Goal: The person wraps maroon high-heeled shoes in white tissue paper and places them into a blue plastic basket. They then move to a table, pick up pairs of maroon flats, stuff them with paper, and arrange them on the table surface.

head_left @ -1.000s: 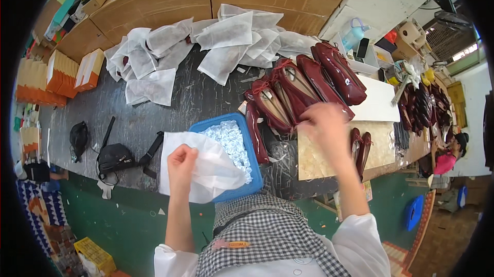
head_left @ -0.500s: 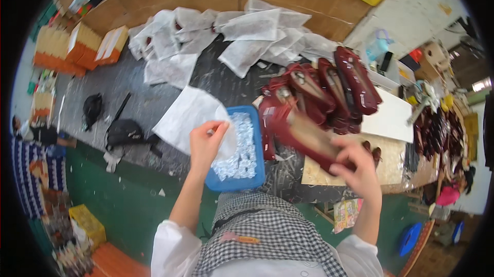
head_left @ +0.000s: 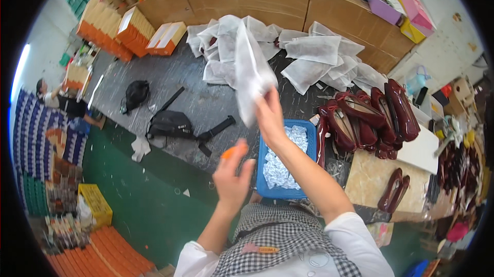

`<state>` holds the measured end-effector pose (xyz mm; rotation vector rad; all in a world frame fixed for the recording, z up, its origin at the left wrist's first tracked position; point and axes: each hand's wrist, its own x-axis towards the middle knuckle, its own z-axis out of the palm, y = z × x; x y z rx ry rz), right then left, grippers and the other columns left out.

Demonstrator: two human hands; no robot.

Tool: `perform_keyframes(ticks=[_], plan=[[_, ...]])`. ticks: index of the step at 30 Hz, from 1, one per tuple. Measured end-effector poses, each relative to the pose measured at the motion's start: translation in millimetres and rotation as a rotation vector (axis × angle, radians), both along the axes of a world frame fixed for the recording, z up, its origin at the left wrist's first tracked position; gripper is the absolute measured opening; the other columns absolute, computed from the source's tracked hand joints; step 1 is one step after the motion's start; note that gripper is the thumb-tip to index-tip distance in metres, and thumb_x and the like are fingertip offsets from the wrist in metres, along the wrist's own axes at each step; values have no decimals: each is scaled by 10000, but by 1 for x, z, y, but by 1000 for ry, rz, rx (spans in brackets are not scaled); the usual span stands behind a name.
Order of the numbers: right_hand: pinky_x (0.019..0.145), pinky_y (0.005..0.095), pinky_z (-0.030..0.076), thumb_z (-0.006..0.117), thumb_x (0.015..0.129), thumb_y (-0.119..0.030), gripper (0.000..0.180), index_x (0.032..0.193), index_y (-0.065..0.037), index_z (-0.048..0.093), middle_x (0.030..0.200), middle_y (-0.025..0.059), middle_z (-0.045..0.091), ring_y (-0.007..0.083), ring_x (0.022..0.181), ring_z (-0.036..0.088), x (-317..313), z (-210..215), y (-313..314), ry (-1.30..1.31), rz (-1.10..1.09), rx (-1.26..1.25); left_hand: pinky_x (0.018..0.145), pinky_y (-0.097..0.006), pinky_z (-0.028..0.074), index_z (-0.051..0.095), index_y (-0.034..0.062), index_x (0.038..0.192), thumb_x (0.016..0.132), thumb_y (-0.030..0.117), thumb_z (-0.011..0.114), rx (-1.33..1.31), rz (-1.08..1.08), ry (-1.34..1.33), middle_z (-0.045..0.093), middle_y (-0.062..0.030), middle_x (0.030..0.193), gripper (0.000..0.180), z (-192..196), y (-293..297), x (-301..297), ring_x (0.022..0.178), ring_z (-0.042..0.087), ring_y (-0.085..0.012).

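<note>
My right hand (head_left: 271, 115) is closed on the lower part of a white cloth-like bag (head_left: 250, 66), held up over the table. The bag hangs long and narrow, and whatever may be inside it is hidden. Lower and to the left, my left hand (head_left: 231, 176) is empty, thumb and fingers apart, slightly blurred, with an orange band on one finger. Beneath my right forearm stands a blue basket (head_left: 312, 148) of crumpled pale, shiny wads (head_left: 283, 164). Dark red patent shoes with bows (head_left: 363, 112) are heaped right of the basket.
White bags (head_left: 311, 53) lie piled along the far side of the dark table (head_left: 110, 79). A black bag with straps (head_left: 172, 125) and a small black pouch (head_left: 136, 95) are at the left. Orange boxes (head_left: 136, 30) stand far left. Two red shoes (head_left: 394, 190) rest on the board (head_left: 360, 174).
The white bag has passed from my left hand to my right and moved up and away. My left hand has let go. The shoe that my right hand held no longer shows there.
</note>
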<state>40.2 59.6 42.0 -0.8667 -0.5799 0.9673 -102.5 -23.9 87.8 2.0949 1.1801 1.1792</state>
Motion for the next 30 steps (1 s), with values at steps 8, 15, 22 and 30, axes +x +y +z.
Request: perform_keyframes(ticks=[8,15,22,30], plan=[[875,318,474,542,926,-304,375,1194,-48,596,1053,97,673,178,1003,621,-17,-75,-123,-419,324,-366,575,-287,445,676,-16,899,853,48,604,-404,-464,46,626,-102,774,106,-52,15,-21,650,589,-179],[874,343,485,494,948,-368,430,1265,-85,556,1147,78,630,224,997,611,-29,-72,-411,-277,-491,-703,423,-204,378,605,-62,1155,929,89,518,-1088,-1391,216,652,-129,1016,286,-74,-95,41,446,466,-78],[952,327,433,345,988,-493,587,1321,-33,493,1200,99,584,181,1120,530,-236,-17,-506,185,-1137,241,490,-254,503,131,120,1494,977,327,440,-1637,-2282,773,323,-97,1470,637,-29,-289,-17,527,483,-106],[998,321,388,388,992,-417,527,1334,-25,467,1217,147,576,200,1165,519,-487,6,-607,427,-1708,-170,442,-288,459,-33,208,1501,896,567,483,-2406,-2072,1940,260,-105,1503,872,-47,-490,-179,524,453,-146]])
